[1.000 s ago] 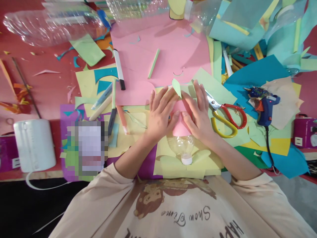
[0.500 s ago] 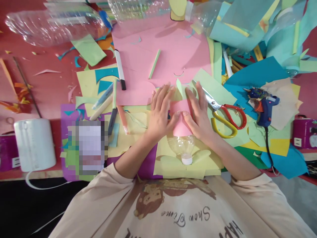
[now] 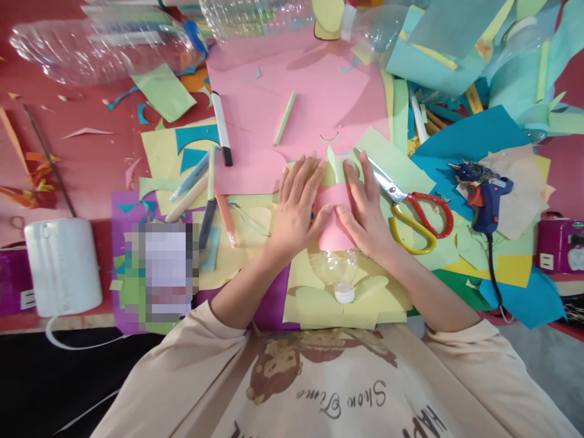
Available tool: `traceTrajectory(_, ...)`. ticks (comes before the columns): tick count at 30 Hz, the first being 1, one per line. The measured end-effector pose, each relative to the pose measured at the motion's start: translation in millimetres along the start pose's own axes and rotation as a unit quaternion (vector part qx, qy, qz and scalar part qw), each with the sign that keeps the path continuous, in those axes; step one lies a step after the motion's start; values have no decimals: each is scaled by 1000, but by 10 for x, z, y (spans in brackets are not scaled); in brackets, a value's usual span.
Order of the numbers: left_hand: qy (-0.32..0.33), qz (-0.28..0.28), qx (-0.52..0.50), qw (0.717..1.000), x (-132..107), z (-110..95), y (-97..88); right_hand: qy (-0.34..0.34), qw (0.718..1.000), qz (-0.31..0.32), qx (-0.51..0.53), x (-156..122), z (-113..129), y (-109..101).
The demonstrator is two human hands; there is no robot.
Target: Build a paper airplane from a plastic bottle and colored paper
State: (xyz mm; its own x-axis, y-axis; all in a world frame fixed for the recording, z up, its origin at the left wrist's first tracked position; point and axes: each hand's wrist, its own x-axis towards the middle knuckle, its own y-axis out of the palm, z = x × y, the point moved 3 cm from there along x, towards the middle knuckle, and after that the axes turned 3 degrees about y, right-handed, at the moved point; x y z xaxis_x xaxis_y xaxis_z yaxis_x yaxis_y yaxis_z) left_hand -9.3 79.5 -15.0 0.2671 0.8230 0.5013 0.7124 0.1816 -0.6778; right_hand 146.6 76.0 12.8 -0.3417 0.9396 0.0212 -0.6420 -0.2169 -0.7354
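A small clear plastic bottle [image 3: 335, 265] lies in front of me with its white cap [image 3: 344, 293] toward my body. Pink paper [image 3: 336, 234] is wrapped around its body. My left hand [image 3: 298, 204] holds it from the left and my right hand [image 3: 366, 210] from the right. Both thumbs press on the pink paper, while the other fingers stretch forward along the sides. A pointed light green paper piece [image 3: 332, 161] sticks up at the far end, between my fingers. Scissors [image 3: 404, 204] with one red and one yellow handle lie just right of my right hand.
A blue glue gun [image 3: 488, 198] with a cord lies at the right. A pink sheet [image 3: 301, 73] covers the middle back, with a white marker [image 3: 221, 128] on it. Large clear bottles [image 3: 100, 48] lie along the back. A white case [image 3: 64, 264] stands at the left.
Both hands stay on the wrapped bottle. Their fingers have shifted only slightly, and the pointed green piece has turned a little.
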Motion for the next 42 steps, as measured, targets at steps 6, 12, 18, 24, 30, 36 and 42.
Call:
traceTrajectory(6,-10,-9,-141,990,38,106,6,-5,998,-28,56,29,-96,-49)
traceTrajectory(12,-47,-38,-162,985,38,141,1,9,995,-25,93,-103,-32,-282)
traceTrajectory(18,-87,-60,-165,981,45,149,-25,35,996,32,-74,-453,76,-354)
traceTrajectory(24,-125,-76,-150,978,45,189,-52,39,991,80,-97,-558,76,-303)
traceTrajectory(30,-80,-101,-147,981,109,197,-174,125,985,116,-27,-458,68,-429)
traceTrajectory(36,-37,-173,-26,984,224,341,-697,122,989,70,-32,-218,-118,-647)
traceTrajectory(42,-318,-117,173,925,132,668,-1052,44,995,41,-77,57,-194,-744)
